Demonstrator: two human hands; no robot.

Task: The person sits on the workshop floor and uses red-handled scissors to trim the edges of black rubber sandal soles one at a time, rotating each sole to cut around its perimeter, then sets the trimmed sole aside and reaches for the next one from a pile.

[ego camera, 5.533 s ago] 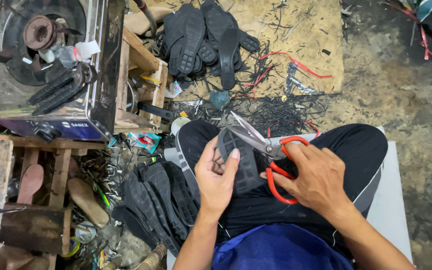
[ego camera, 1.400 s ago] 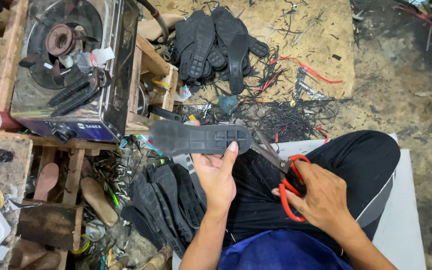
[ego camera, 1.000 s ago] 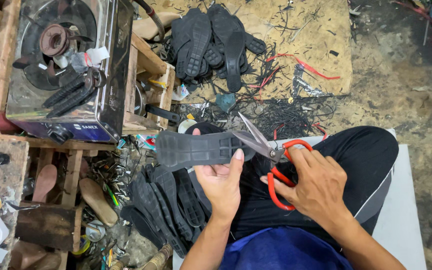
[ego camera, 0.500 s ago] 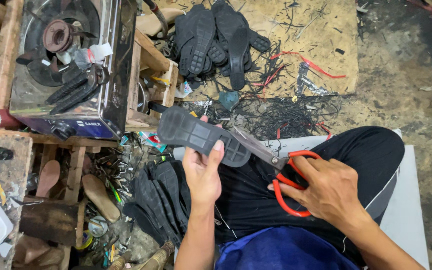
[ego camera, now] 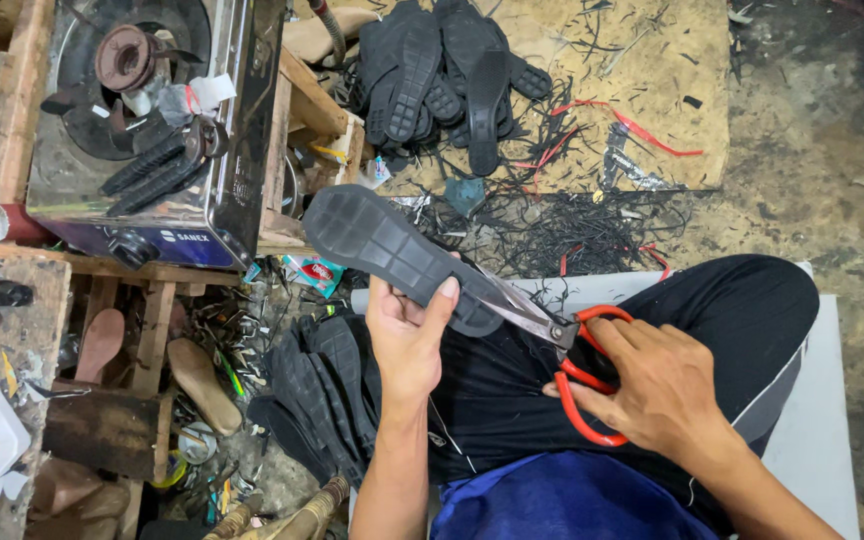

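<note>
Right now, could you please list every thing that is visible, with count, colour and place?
shoe sole: one, black, held in the left hand, blades at its edge
scissors: one pair, red handles, in the right hand
pile of soles: several, black, on the ground at top
stack of soles: several, black, beside the left knee
gas stove: one, silver, on a wooden stand at upper left
rubber trimmings: many, black, on the ground ahead
left hand: one, grips the sole
right hand: one, fingers through the scissor handles
</note>
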